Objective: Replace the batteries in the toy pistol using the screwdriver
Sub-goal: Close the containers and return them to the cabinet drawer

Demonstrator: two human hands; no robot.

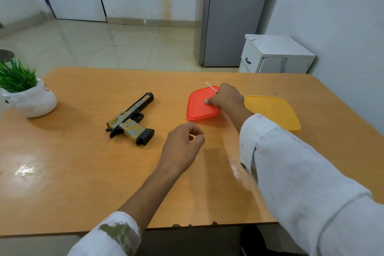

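A tan-and-black camouflage toy pistol [131, 118] lies on its side on the wooden table [83, 172], barrel pointing to the far right. My right hand [226, 96] is over the red lid [199, 108] and grips a screwdriver [211, 86], whose thin metal shaft sticks out past the knuckles toward the far left. The handle is hidden in the fist. My left hand [182, 145] hovers over the table to the right of the pistol, fingers loosely curled, thumb and forefinger close together. Whether something tiny is between them I cannot tell.
A yellow lid [274, 112] lies right of the red one. A potted green plant in a white pot [29, 97] stands at the table's left edge. Beyond the table are a tiled floor, a small white cabinet [276, 56] and a grey door.
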